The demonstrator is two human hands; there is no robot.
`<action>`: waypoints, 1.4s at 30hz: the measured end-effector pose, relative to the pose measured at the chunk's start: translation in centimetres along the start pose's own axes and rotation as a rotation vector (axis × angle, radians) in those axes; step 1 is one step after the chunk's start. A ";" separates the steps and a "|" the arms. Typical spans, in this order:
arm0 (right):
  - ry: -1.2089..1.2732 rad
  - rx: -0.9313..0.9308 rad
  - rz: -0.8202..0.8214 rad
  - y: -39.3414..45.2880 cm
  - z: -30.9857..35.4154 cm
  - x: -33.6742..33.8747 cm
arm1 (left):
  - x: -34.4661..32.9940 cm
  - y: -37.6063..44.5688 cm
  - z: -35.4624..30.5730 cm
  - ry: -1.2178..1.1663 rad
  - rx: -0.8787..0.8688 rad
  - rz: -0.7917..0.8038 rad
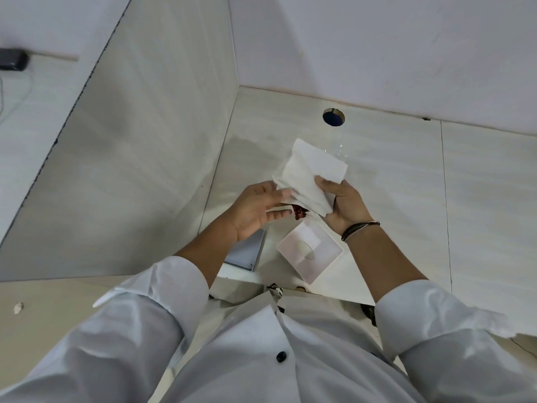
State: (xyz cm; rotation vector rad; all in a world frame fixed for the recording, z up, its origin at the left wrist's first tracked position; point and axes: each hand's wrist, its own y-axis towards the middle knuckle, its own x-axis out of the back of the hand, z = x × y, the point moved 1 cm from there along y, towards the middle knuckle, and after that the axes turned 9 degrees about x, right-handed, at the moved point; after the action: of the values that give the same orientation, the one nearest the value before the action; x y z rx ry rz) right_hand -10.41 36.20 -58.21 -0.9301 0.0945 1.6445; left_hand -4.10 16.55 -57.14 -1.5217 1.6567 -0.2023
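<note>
A white folded tissue is held up over the desk. My right hand grips its lower right part, thumb across the front. My left hand is beside it with straight fingers, the fingertips touching the tissue's left edge. A small dark red thing shows just under the tissue between my hands; what it is I cannot tell. A white square tissue box with an oval slot stands on the desk below my right wrist.
The pale desk sits in a corner, with a side panel on the left and a wall behind. A round cable hole lies at the back. A grey flat object lies under my left wrist. A black device is far left.
</note>
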 end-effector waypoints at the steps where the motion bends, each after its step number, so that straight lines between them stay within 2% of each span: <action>1: -0.014 0.010 -0.017 -0.1 0.0 0.1 | 0.1 0.0 0.2 0.032 -0.031 0.027; 4: -0.022 0.015 -0.053 -0.3 -0.2 0.4 | 0.2 0.1 -0.1 0.074 -0.078 -0.019; 10: -0.042 -0.026 0.081 -1.1 0.3 0.5 | 0.4 0.1 -0.6 0.154 -0.124 -0.159; 13: -0.083 -0.022 0.091 -1.2 0.5 1.0 | 0.5 0.2 -1.0 0.285 -0.170 -0.285; 17: -0.174 -0.011 0.107 -0.9 0.7 1.8 | 0.5 0.4 -1.4 0.337 -0.208 -0.404; 27: -0.197 0.011 0.224 -1.3 1.3 1.1 | -0.5 -0.4 -2.0 0.392 -0.225 -0.333; 35: -0.128 0.027 0.150 -1.7 0.9 0.4 | -1.2 -0.6 -2.1 0.435 -0.258 -0.354; 39: -0.097 0.050 0.110 -1.8 0.6 0.4 | -1.4 -0.7 -1.9 0.558 -0.263 -0.336; 42: -0.120 0.115 0.094 -1.5 0.3 0.9 | -1.5 -0.7 -2.0 0.489 -0.234 -0.324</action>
State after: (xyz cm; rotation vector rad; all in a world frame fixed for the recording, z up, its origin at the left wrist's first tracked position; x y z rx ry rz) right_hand -9.22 37.57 -57.96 -0.7479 0.1507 1.7589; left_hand -5.04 16.85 -54.79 -2.0373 1.8400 -0.6142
